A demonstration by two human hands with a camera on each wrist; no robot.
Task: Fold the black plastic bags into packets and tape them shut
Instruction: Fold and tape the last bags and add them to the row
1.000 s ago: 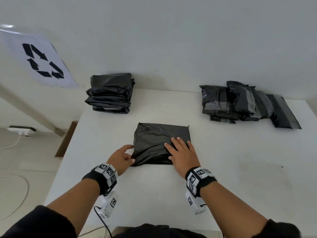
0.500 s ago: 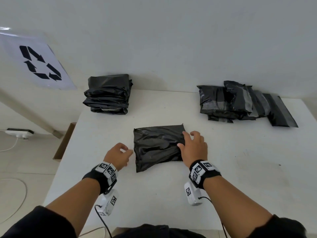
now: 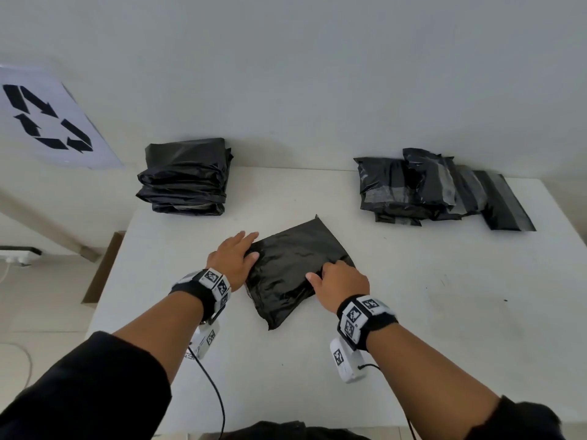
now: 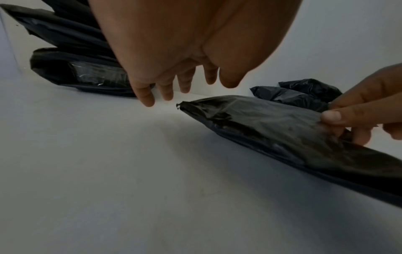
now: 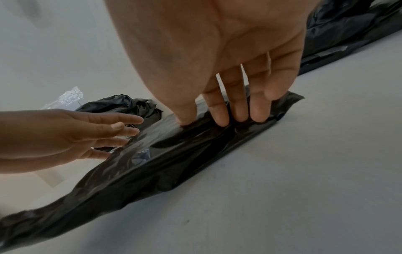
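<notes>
A folded black plastic bag (image 3: 295,268) lies at an angle on the white table (image 3: 444,296), one corner pointing away from me. My left hand (image 3: 244,249) is at its left edge with straight fingers; in the left wrist view those fingers (image 4: 145,98) hover just beside the bag's corner (image 4: 272,123). My right hand (image 3: 327,274) grips the bag's near right edge, thumb and fingers bearing down on the plastic (image 5: 174,151).
A stack of black bags (image 3: 185,177) sits at the back left against the wall. Taped black packets (image 3: 428,188) lie at the back right. A recycling sign (image 3: 47,122) hangs on the left wall. A power strip (image 3: 19,254) lies on the floor.
The bag has been turned from square-on to diagonal. My left hand moved forward to its left edge. My right hand shifted from the bag's right side to its near right edge.
</notes>
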